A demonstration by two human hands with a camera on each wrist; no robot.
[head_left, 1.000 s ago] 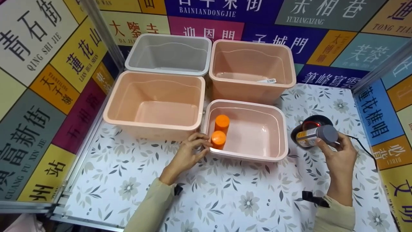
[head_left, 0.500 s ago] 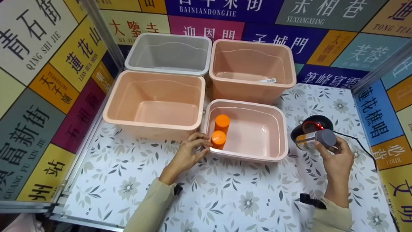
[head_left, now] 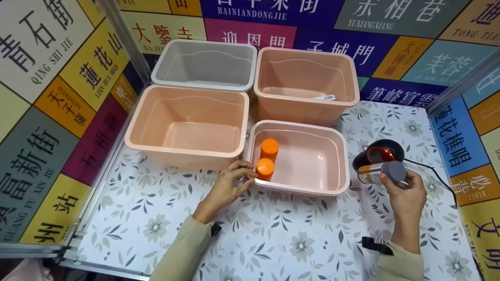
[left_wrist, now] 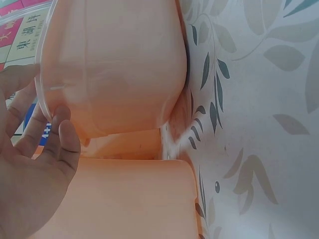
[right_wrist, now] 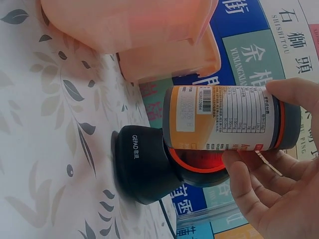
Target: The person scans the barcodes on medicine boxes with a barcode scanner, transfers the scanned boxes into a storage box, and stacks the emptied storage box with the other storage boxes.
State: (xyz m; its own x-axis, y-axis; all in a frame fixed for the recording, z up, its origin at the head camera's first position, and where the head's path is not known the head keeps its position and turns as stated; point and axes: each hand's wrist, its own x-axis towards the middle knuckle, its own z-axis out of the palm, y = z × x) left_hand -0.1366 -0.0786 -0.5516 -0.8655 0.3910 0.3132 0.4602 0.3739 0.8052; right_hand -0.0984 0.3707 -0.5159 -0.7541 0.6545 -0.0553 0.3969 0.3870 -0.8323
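Observation:
My right hand (head_left: 406, 197) grips a supplement bottle (head_left: 370, 173) by its grey-lidded end, thumb on one side and fingers on the other. The bottle lies sideways in front of a black barcode scanner (head_left: 384, 151) that glows red. Its printed label, with a barcode (right_wrist: 205, 100) and a table, shows in the right wrist view. With fingertips curled at the rim, my left hand (head_left: 228, 185) holds the near left corner of the shallow pink bin (head_left: 343, 164). Inside that bin, along its left wall, stand two orange-capped bottles (head_left: 265, 168) (head_left: 269, 148).
Behind and to the left stand a peach bin (head_left: 187, 150), a grey bin (head_left: 203, 86) and another peach bin (head_left: 304, 111) with a white label inside. The scanner's cable (head_left: 439, 175) runs right. A leaf-patterned cloth (head_left: 300, 242) covers the table; sign-printed panels (head_left: 50, 156) enclose it.
My right hand and the bottle have shifted slightly left and nearer to me, uncovering more of the scanner's red window. The left hand has stayed at the bin's corner.

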